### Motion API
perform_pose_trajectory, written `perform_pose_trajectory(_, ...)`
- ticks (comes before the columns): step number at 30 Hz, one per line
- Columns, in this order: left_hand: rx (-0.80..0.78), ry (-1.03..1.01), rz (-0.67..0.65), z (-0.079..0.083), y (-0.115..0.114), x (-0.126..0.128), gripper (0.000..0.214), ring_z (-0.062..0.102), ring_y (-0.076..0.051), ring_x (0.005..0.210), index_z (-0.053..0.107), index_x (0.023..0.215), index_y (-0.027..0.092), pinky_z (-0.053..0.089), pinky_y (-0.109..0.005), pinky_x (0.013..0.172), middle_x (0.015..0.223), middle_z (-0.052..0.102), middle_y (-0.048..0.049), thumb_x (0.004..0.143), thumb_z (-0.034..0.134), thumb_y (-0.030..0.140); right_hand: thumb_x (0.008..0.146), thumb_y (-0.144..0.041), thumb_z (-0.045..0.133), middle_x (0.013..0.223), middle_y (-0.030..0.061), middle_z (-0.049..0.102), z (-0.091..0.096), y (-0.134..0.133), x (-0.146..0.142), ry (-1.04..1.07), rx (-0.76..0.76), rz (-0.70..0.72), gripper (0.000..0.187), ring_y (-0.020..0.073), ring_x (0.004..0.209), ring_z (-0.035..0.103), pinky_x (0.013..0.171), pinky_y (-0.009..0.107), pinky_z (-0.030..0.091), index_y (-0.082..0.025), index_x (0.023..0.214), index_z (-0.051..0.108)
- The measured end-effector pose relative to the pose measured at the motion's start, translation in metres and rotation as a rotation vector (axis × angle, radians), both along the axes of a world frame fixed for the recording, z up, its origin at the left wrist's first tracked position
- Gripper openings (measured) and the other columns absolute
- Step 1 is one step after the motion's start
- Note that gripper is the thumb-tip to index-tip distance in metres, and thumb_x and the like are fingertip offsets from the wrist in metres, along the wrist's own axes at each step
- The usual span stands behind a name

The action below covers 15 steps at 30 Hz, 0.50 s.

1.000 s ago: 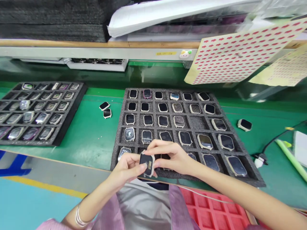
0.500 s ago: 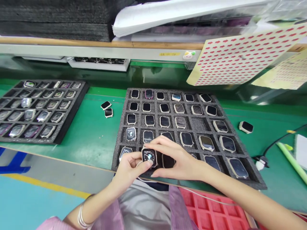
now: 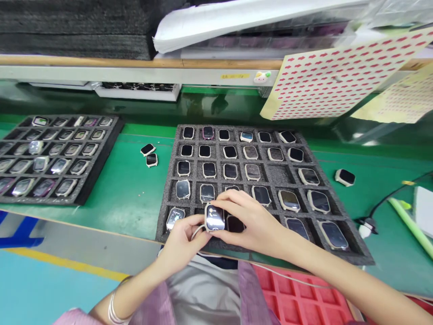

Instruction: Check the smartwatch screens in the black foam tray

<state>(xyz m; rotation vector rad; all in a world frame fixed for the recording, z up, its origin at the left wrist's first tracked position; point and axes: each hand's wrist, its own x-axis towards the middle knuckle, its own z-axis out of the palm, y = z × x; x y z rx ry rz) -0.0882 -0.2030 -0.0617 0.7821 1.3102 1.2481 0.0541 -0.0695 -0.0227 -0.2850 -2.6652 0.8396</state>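
Both my hands hold one smartwatch body with a lit screen, just above the near row of a dark foam tray. My left hand pinches its lower left edge. Curled over its right side, my right hand grips it too. The tray's pockets hold several watch bodies, most with dark screens; one pocket in the middle right is bare.
A second foam tray of watch bodies lies at the left. Two loose watch bodies and another rest on the green mat. A sheet of red stickers hangs at the back right. A red tray is near my lap, and a black cable runs at the right.
The watch was turned from back side up to screen up, and its screen now shows a lit display. Both hands shifted slightly forward over the tray's near row.
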Motion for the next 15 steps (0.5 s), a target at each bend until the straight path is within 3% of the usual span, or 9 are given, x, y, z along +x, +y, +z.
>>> perform_pose_trajectory(5,-0.012,0.036,0.025,0.0021,0.0013,0.0010,0.019,0.055,-0.015,0.071,0.071,0.092,0.011,0.043,-0.024,0.069,0.075,0.066,-0.0045,0.083,0.060,0.024,0.080,-0.025,0.070,0.099,0.0064,0.057,0.0010,0.0016,0.0030,0.131,-0.206,-0.070,0.036,0.0183,0.090,0.057,0.080,0.030,0.049,-0.016,0.113,0.058)
perform_pose_trajectory(10,0.000,0.080,0.026,-0.0017,0.0013,-0.0003,0.018,0.055,-0.016,0.076,0.071,0.094,0.012,0.043,-0.025,0.075,0.071,0.066,-0.0031,0.082,0.059,0.019,0.082,-0.027,0.069,0.109,0.0098,0.056,-0.0013,0.0001,0.0035,0.069,-0.149,0.024,0.040,0.0221,0.102,0.054,0.088,0.035,0.047,-0.018,0.119,0.056)
perform_pose_trajectory(15,0.006,0.040,0.039,-0.0012,0.0019,0.0007,0.020,0.056,-0.014,0.072,0.071,0.096,0.012,0.044,-0.024,0.076,0.079,0.070,-0.0043,0.080,0.060,0.015,0.086,-0.031,0.064,0.110,0.0095,0.058,-0.0009,-0.0010,0.0023,-0.024,-0.089,0.025,0.038,0.0231,0.100,0.055,0.087,0.038,0.048,-0.018,0.121,0.056)
